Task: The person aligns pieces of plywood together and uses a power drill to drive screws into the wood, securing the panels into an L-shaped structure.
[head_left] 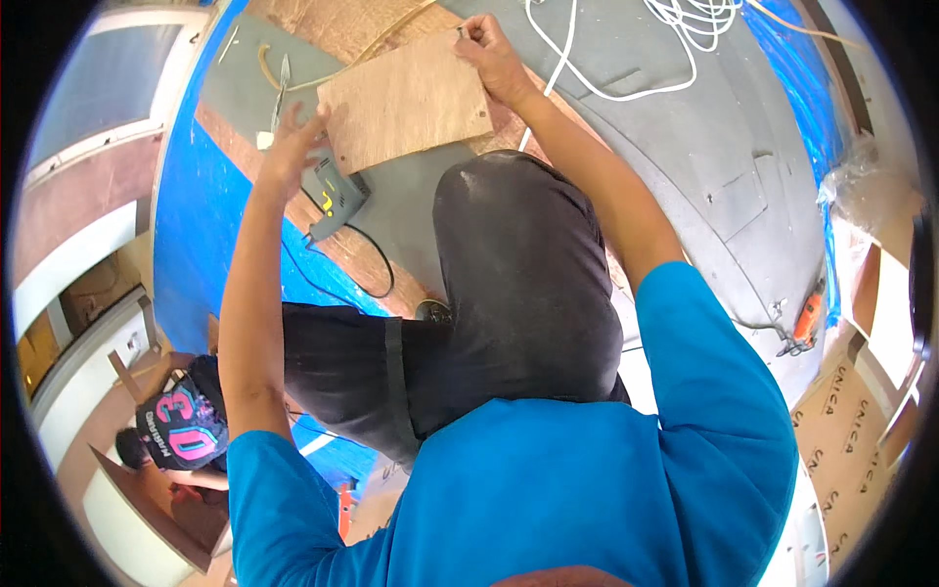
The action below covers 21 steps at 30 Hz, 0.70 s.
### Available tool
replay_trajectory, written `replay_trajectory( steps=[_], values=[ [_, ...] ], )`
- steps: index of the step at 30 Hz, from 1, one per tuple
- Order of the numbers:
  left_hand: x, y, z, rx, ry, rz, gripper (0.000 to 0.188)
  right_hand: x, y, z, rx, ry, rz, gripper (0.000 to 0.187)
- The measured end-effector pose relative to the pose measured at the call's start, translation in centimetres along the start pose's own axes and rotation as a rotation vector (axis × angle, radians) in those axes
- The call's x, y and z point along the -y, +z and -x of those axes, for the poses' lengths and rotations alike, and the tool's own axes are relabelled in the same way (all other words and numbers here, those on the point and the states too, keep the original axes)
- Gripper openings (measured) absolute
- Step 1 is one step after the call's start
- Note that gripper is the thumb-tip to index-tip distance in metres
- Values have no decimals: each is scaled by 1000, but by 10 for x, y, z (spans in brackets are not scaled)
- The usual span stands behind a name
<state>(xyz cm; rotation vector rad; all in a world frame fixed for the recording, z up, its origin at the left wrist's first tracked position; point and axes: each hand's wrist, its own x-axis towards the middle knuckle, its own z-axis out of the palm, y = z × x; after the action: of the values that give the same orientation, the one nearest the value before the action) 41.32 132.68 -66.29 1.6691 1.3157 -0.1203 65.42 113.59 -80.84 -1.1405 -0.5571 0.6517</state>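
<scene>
A rectangular plywood board (pixel 406 98) lies tilted in front of my knee, with small dark marks near its corners. My right hand (pixel 494 64) is closed, thumb and fingers pinching at the board's far right corner. A small dark spot shows by those fingertips; I cannot tell whether it is a separate piece. Beside the board's left edge is my left hand (pixel 291 152), fingers apart and holding nothing. Just below that hand a grey-green power drill (pixel 342 196) with a black cord rests on the floor, partly covered by the board.
A white cable (pixel 626 96) loops over grey sheeting (pixel 704 166) at the right. An orange power tool (pixel 809 315) lies farther right. Blue sheeting (pixel 196 235) covers floor on the left. Another person (pixel 181 421) in a dark printed shirt bends over at the lower left.
</scene>
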Motion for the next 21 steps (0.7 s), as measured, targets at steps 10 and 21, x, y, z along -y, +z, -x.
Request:
replay_trajectory(
  steps=[10, 21],
  values=[
    [31, 50, -35, 46, 273, 369, 57, 18, 0, 16, 43, 33, 145, 65],
    [24, 54, -29, 39, 238, 367, 61, 55, -37, 54, 542, -28, 647, 154]
  ],
)
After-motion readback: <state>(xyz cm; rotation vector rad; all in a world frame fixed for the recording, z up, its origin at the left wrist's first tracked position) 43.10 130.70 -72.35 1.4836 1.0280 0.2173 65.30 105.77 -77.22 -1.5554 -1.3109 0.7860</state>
